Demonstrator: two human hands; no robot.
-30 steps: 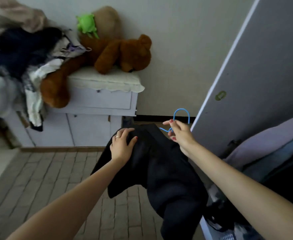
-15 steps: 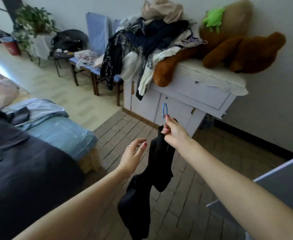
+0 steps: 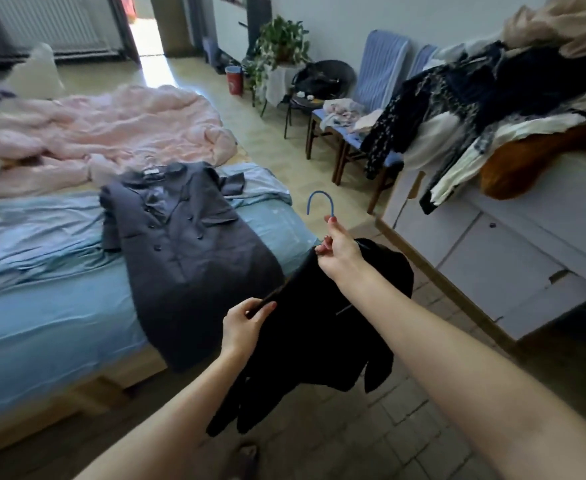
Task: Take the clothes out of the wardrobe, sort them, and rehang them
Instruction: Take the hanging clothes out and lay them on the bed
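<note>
Right hand (image 3: 336,251): raised at centre, fingers pinching the neck of the hanger (image 3: 320,201) just below its blue hook; the hook stands upright above the fingertips.
Left hand (image 3: 246,323): lower and nearer, left of the right arm, thumb and fingers gripping the left shoulder edge of the black garment (image 3: 319,327).
Black garment: on the hanger, stretched between the two hands and hanging below them over the brick floor (image 3: 405,441), just right of the bed's near corner; its lower ends dangle between the forearms.
Grey coat (image 3: 184,251): laid flat on the bed (image 3: 42,306), collar toward the far side, hem reaching over the near edge, just left of the black garment.
Bed: fills the left side, with a blue sheet; a pink duvet (image 3: 94,133) lies rumpled across its far part.
Cabinet (image 3: 513,251): white, at the right, with drawers and doors.
Clothes pile (image 3: 475,98): heaped on the cabinet top, dark, patterned and white pieces spilling over its left edge; a brown plush piece (image 3: 527,161) lies beside it.
Chairs (image 3: 381,74): two blue ones against the far wall, left of the cabinet, light clothes on the seat.
Plant (image 3: 281,43): far centre, by the wall, a red bin (image 3: 234,79) to its left.
</note>
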